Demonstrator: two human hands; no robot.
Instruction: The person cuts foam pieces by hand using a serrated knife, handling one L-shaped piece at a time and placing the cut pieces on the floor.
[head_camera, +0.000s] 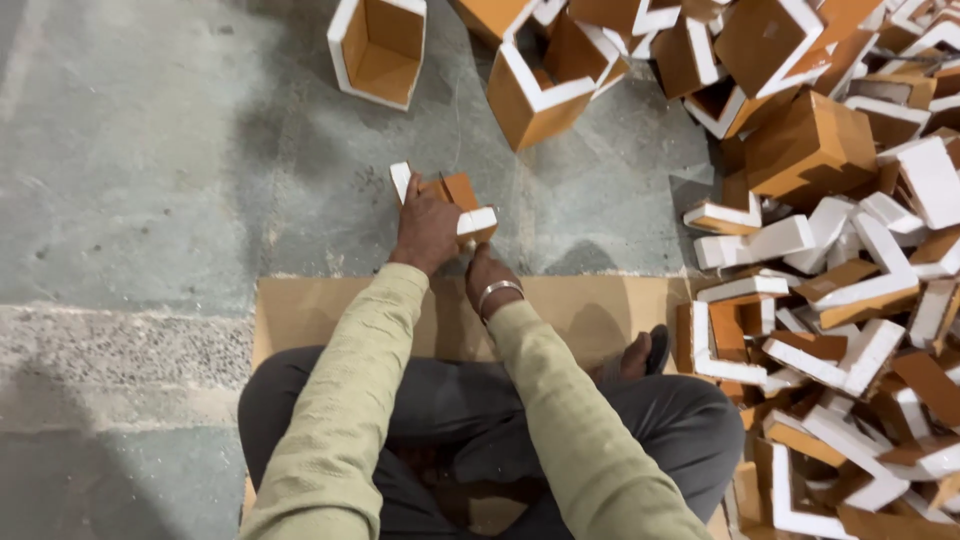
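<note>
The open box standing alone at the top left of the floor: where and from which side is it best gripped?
Probably by the white rim of the open box: its opening faces up, so a hand coming from above can pinch one thin wall, thumb inside. No other piece touches it.

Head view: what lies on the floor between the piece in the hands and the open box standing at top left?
Nothing: in the head view only bare grey concrete floor lies between the piece held by both hands and the open box.
</note>
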